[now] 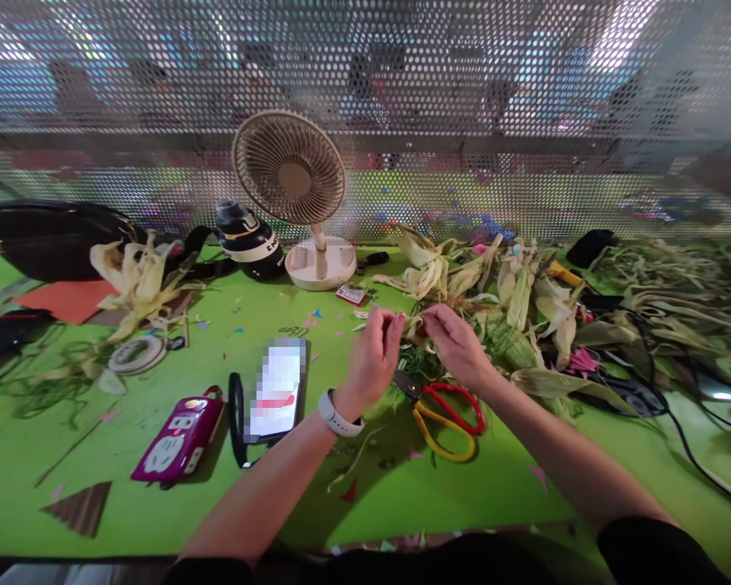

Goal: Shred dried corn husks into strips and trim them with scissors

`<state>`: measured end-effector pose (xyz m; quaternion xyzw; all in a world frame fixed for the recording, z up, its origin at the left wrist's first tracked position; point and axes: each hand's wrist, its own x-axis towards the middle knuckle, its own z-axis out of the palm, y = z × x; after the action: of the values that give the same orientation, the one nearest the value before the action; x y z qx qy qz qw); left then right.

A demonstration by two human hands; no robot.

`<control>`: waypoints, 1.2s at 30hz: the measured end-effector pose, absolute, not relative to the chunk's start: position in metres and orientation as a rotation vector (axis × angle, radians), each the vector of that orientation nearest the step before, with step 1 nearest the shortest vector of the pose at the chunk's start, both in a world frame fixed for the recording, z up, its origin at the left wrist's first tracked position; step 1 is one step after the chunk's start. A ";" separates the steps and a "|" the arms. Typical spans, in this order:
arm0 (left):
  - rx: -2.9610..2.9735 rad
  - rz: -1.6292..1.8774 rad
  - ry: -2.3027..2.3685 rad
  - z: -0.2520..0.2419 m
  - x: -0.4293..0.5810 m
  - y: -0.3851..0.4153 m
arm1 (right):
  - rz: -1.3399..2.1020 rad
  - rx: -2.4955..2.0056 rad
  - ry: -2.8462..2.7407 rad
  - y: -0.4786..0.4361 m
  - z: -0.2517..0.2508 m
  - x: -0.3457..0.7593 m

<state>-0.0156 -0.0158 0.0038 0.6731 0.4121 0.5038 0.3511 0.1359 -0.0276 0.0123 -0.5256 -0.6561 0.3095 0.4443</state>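
My left hand (pixel 374 349), a pale watch band on its wrist, is closed in a pinch above the middle of the table. Opposite it, my right hand (pixel 456 345) pinches too, its fingertips a short way from the left ones. Between them shows a small pale piece of corn husk (pixel 413 327), whose ends are hidden by my fingers. Just below the hands lie scissors (pixel 444 422) with one red and one yellow handle loop, blades pointing up-left. Thin green husk shreds (pixel 417 360) lie under my fingers, and a heap of dried corn husks (pixel 512 325) spreads behind and to the right.
A phone (pixel 275 390) and a purple pouch (pixel 179 439) lie left of my left forearm. Further back stand a fan (pixel 289 175) and a dark bottle (pixel 249 240) before a perforated metal screen (pixel 463 97). Black cables (pixel 685 439) run along the right side.
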 end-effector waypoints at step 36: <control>1.525 0.831 0.718 0.024 -0.028 -0.012 | 0.264 -1.273 -1.554 -0.029 0.000 0.132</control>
<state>-0.0285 -0.0122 0.0244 0.6552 0.3084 0.3571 0.5900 0.1323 -0.0291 0.0004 -0.5330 -0.6509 0.1106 0.5292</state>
